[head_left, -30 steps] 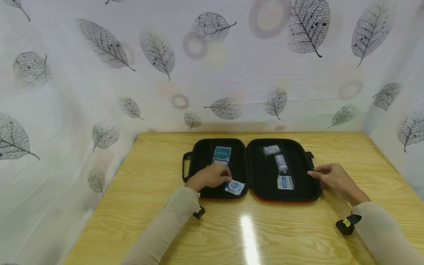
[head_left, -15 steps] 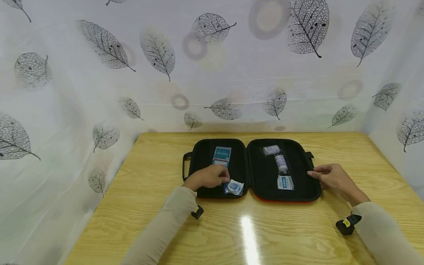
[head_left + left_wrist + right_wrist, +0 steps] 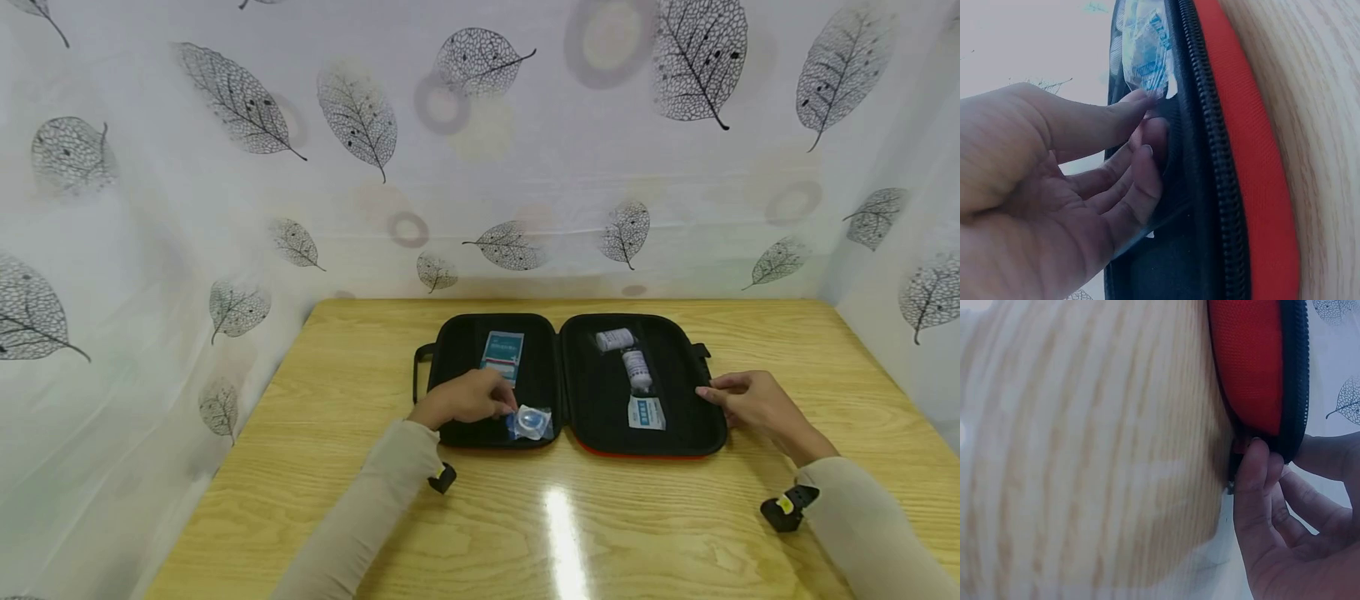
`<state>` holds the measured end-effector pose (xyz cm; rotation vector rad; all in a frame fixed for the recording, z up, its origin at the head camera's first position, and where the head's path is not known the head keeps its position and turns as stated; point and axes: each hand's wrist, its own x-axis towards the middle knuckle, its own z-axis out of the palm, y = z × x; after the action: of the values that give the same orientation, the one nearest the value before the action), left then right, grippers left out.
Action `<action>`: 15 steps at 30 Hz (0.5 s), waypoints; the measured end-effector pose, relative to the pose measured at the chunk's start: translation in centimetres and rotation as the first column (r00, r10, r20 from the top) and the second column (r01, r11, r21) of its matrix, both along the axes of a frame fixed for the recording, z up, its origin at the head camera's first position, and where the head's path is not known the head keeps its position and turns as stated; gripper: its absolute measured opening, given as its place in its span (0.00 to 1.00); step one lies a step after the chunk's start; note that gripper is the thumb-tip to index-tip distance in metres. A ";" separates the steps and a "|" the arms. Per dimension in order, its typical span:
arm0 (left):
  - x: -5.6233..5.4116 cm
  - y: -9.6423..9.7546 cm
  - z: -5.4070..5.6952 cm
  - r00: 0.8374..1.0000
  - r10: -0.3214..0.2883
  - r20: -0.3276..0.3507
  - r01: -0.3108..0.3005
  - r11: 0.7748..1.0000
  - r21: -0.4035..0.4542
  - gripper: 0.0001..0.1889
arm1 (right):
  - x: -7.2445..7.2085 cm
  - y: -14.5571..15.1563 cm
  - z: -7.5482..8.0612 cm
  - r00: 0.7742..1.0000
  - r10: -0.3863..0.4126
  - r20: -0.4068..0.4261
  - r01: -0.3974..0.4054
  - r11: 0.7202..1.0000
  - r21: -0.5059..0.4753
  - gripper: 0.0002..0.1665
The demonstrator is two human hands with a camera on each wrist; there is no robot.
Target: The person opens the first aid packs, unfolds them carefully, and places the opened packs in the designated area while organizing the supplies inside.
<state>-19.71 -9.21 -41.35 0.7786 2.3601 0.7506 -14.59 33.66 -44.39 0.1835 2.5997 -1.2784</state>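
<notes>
A black zip case with a red outer shell [image 3: 678, 429] lies spread open on the table. Over its left half, my left hand [image 3: 468, 396] pinches the edge of a clear plastic packet [image 3: 532, 422] with blue print and something round inside. The left wrist view shows thumb and fingertips at the end of this packet [image 3: 1147, 53]. My right hand [image 3: 757, 408] grips the right rim of the case, thumb on the inner side and fingers outside, as the right wrist view shows on the red shell [image 3: 1250, 362].
A teal and white packet [image 3: 503, 354] lies in the left half, partly behind my left hand. On the right half are two small white-labelled bottles [image 3: 615, 339] [image 3: 637, 369] and a white and blue sachet [image 3: 647, 413]. A carry handle [image 3: 422, 375] sticks out at left.
My left hand has shifted slightly left, away from the hinge. The plastic packet has turned a little, and more blue shows at its left side. My right hand stays put.
</notes>
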 end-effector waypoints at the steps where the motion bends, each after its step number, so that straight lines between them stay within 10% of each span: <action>1: 0.0 -0.1 0.0 1.000 0.007 0.002 -0.007 1.000 0.004 0.07 | 0.0 0.0 0.0 1.000 0.000 -0.003 0.000 1.000 0.001 0.41; 15: 0.2 -3.5 -0.1 0.975 0.220 -0.038 -0.213 0.966 0.146 0.07 | 0.0 -0.1 0.1 1.000 -0.016 0.018 0.016 1.000 0.017 0.41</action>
<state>-19.56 -12.66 -41.41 0.6093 2.4890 1.0091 -14.64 33.58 -44.27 0.2180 2.5997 -1.2551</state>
